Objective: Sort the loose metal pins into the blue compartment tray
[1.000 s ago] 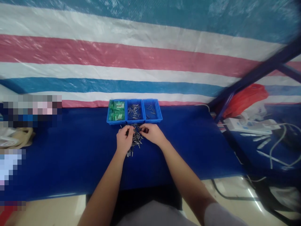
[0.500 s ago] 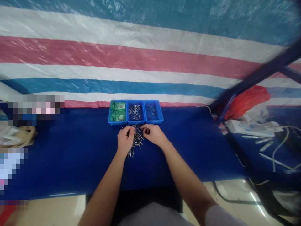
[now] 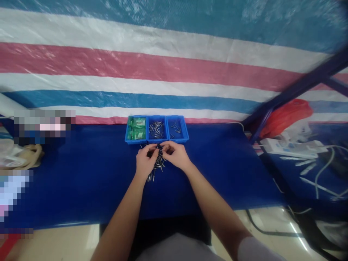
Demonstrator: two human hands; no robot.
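A loose pile of thin metal pins (image 3: 160, 163) lies on the blue table, in front of three joined blue bins. Over the pile's left side, my left hand (image 3: 146, 159) has its thumb and fingers pinched together. My right hand (image 3: 175, 155) is closed in a pinch just to its right, the fingertips of both nearly touching. What either pinch holds is too small to make out. The left bin (image 3: 125, 137) has green packets, the middle bin (image 3: 157, 141) many metal pins, and the right bin (image 3: 187, 136) fewer pins.
A striped plastic sheet (image 3: 163, 69) hangs behind the blue table (image 3: 89, 181). At the right are a metal frame post (image 3: 261, 125), a red bag (image 3: 288, 116), a white power strip (image 3: 288, 148) and cables. Coiled beige material (image 3: 34, 156) sits at the left edge.
My right hand has moved slightly left, and the fingertips of both hands have come closer together over the top of the pile.
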